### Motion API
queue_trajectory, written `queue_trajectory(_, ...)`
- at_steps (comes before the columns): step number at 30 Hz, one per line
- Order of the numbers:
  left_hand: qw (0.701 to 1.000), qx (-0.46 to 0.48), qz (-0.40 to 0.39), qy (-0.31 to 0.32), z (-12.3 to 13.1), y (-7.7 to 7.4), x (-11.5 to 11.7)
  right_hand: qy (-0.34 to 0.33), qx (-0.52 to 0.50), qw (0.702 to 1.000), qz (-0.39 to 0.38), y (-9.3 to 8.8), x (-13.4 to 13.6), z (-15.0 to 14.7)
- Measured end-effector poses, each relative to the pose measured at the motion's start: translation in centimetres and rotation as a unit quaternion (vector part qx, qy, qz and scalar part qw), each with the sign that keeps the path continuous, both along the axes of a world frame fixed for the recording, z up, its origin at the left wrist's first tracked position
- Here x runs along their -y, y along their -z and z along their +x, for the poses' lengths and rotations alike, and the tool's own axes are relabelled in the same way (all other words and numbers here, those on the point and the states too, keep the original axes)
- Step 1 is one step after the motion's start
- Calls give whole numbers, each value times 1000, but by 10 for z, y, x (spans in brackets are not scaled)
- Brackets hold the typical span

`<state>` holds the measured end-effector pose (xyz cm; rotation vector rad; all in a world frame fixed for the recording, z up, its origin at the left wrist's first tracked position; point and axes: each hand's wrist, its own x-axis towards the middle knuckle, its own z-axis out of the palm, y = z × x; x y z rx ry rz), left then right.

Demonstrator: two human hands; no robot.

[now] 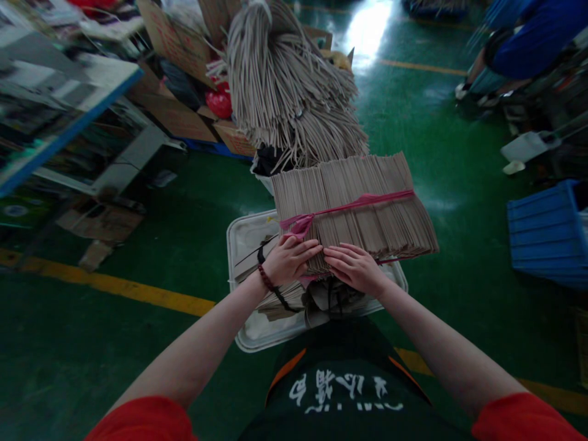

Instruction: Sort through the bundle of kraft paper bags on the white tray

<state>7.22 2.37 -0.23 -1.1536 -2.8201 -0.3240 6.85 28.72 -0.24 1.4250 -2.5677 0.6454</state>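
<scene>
- Where writing shows, it is seen as pale characters on the dark apron point(344, 392) below the hands, upside down from the camera and not legible; red marks on a cardboard flap point(172, 37) far beyond the grip are too blurred to be read.
- The left hand point(290, 258) is laid palm down on the near edge of the bundle of brown paper pieces point(353, 208), fingers stretched flat toward the right hand; nothing is clenched, the bundle is only pressed.
- A dark beaded bracelet point(266, 278) is worn on the left wrist.
- The right hand point(354, 267) is likewise spread flat on the same near edge, its fingertips just beside those of the left; its grip is loose, resting rather than grasping.
- Both forearms are reached forward and drawn together at the bundle.
- The bundle is bound across by a pink band point(349, 207), knotted just above the left hand, and is held over a white tray point(243, 239).
- Under the hands, loose papers in the tray are partly hidden and hard to make out.
- Beyond the bundle, a heap of paper strips point(289, 86) is cut off at the top edge.
- A blue crate point(546, 233) is cut off at the right.
</scene>
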Motion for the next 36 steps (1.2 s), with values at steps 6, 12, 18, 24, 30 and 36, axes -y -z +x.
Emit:
queue_trajectory(6,1000,-8,-6,-1,-2,-4,-3,-4,-2,1000,11,0,0,0)
queue_trajectory(12,1000,-13,-6,-6,-1,-5,-5,-1,3,1000,5,0,0,0)
queue_trajectory(18,1000,-11,2,-3,-3,-4,-5,0,6,1000,0,-2,1,0)
queue_trajectory(24,1000,-10,2,5,-8,-6,-7,-4,8,1000,6,-3,0,-1)
queue_trajectory(30,1000,3,13,5,-8,-5,-7,0,4,1000,3,0,-1,0)
queue_trajectory(36,1000,7,11,0,-7,-4,-7,2,7,1000,1,-1,-1,0)
